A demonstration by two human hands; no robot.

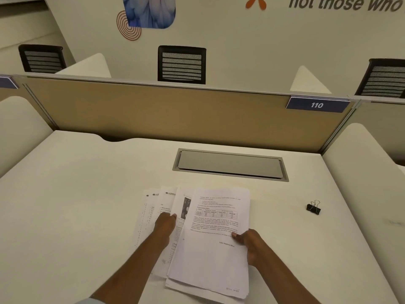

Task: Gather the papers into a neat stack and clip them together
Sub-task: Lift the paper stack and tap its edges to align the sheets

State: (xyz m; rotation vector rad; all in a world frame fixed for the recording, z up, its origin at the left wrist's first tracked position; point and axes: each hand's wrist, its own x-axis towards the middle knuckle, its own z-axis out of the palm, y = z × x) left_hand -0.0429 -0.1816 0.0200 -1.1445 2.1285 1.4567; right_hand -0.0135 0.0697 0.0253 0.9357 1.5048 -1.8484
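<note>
We face a pale wall (219,40) carrying a blue feathery graphic, a red spiral, an orange mark and the grey words "not those who". Before it stand three black mesh-backed chairs (182,64), one left, one centre, one right, on the far side of a tan divider (164,115) with a grey top rail. A dark blue tag (317,104) reading "110" hangs at the divider's right end. White rounded side panels rise on both flanks of our bay.

Our desk (76,205) is off-white and fills the lower frame. A notch is cut in its far edge at left, and a grey cable flap (230,164) in a metal frame is set into it near the back, right of centre.

The papers (214,238) lie in front of us at the desk's middle, just nearer than the flap, fanned unevenly: printed sheets peek out to the left, and a text page with a small table lies uppermost on the right.

Our left hand (165,227) rests palm down on the left sheets, fingers together, tips at the edge of an upper page. Our right hand (249,244) holds the top page's right edge, thumb on the sheet; the fingers beneath we cannot see.

A black binder clip (313,208), its wire handles up, sits on the desk well to the right of the papers, apart from both hands.
</note>
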